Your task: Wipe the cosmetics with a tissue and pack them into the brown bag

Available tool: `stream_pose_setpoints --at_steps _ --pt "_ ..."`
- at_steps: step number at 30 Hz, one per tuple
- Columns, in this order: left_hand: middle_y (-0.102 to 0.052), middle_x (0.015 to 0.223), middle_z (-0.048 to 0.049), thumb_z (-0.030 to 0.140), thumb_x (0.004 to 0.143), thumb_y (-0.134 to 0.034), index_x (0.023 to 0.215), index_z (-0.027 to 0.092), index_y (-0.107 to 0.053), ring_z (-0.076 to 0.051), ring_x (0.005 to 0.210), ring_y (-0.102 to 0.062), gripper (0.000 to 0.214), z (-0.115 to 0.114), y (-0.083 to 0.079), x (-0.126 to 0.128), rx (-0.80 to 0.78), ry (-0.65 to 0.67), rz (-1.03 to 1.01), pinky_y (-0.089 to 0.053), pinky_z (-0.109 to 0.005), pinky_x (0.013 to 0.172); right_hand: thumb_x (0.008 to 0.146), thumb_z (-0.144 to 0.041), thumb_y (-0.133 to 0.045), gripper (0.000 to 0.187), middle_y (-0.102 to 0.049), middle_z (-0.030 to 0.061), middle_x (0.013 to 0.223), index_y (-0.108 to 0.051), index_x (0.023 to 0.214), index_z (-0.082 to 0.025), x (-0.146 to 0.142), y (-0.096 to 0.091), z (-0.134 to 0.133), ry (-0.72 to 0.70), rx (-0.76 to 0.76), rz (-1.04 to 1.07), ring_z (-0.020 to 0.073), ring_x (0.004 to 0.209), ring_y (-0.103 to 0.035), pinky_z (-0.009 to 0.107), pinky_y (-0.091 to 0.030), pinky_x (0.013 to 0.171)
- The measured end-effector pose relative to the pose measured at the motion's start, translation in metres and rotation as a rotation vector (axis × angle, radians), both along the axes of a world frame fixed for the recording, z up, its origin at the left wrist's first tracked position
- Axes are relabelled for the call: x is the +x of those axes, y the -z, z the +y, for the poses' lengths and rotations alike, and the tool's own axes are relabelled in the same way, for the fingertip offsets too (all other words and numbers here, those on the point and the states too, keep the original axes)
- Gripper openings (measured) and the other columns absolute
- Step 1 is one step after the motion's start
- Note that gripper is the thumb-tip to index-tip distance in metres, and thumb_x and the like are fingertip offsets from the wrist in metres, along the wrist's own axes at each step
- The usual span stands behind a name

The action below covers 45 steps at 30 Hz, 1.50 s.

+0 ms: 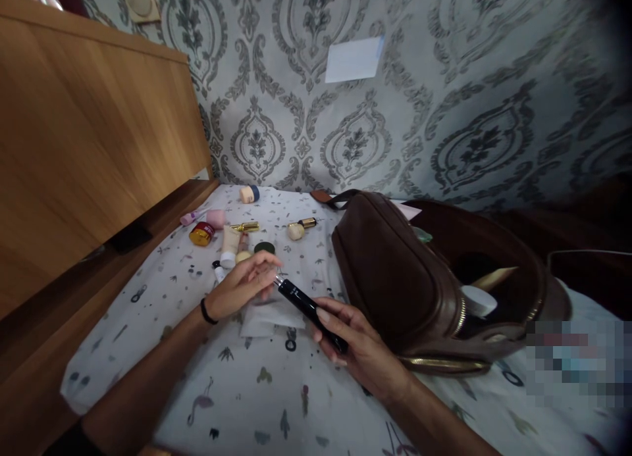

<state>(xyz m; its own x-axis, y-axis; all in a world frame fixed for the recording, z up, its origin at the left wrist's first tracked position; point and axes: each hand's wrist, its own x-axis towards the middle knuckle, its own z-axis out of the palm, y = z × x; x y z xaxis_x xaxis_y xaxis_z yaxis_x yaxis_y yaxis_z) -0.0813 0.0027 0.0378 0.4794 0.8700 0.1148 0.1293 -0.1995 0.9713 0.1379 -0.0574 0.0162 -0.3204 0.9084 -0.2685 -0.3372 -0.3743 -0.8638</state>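
Observation:
A slim black tube with pale lettering and a silver end lies slanted in my right hand, whose fingers and thumb are wrapped round its lower part. My left hand, with a black band at the wrist, has its thumb and fingers drawn together at the silver end. Something clear seems to be between those fingertips, too blurred to name. Under the hands is a white sheet of tissue or paper. Just beyond my left hand are a dark green lid and a cream tube with a white cap.
A brown leather bag lies unzipped at the right, a white round item in its opening. Cosmetics farther back include an amber jar, a gold tube and a navy-lidded jar. A wooden cabinet borders the left.

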Motion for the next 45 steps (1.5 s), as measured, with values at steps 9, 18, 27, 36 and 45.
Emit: stream_pose_setpoints --at_steps 9,18,27,36,45 --pt "-0.046 0.064 0.0061 0.048 0.089 -0.058 0.084 0.017 -0.050 -0.006 0.053 -0.043 0.032 0.002 0.005 0.000 0.007 0.038 -0.018 -0.028 -0.018 0.047 0.065 -0.048 -0.083 0.050 -0.060 -0.0010 0.056 -0.071 0.099 -0.014 0.001 -0.001 0.000 -0.004 -0.019 -0.003 0.0035 0.038 -0.038 0.018 -0.016 0.036" --pt "-0.049 0.067 0.0043 0.048 0.086 -0.061 0.085 0.017 -0.053 -0.006 0.054 -0.044 0.033 0.000 0.006 0.003 -0.009 0.027 -0.070 -0.029 -0.018 0.048 0.068 -0.050 -0.081 0.049 -0.060 -0.0006 0.057 -0.070 0.099 -0.013 0.001 0.000 -0.001 -0.044 0.007 -0.012 0.0033 0.038 -0.037 0.018 -0.014 0.036" --pt "-0.064 0.090 -0.0043 0.046 0.088 -0.058 0.097 0.020 -0.058 -0.018 0.084 -0.056 0.027 -0.002 0.000 -0.002 0.360 0.000 0.290 -0.041 -0.029 0.074 0.069 -0.045 -0.081 0.041 -0.061 -0.0014 0.063 -0.062 0.094 -0.018 -0.001 0.000 0.000 0.057 0.009 0.120 0.0057 0.043 -0.043 0.018 -0.018 0.038" --pt "-0.047 0.068 0.0022 0.050 0.097 -0.036 0.076 0.019 -0.048 -0.012 0.063 -0.043 0.040 -0.002 0.008 0.006 0.275 -0.099 0.217 -0.033 -0.025 0.060 0.072 -0.049 -0.079 0.047 -0.062 -0.0004 0.067 -0.063 0.105 -0.019 0.000 0.005 -0.002 -0.048 0.118 0.038 0.0066 0.047 -0.046 0.017 -0.021 0.039" --pt "-0.030 0.065 0.0052 0.055 0.094 -0.041 0.072 0.020 -0.040 -0.011 0.058 -0.029 0.041 0.001 0.008 -0.001 0.165 -0.011 0.161 -0.025 -0.024 0.052 0.072 -0.059 -0.074 0.056 -0.057 -0.0026 0.058 -0.068 0.108 -0.016 0.000 0.008 -0.002 -0.014 0.121 -0.088 0.0039 0.039 -0.034 0.018 -0.017 0.039"
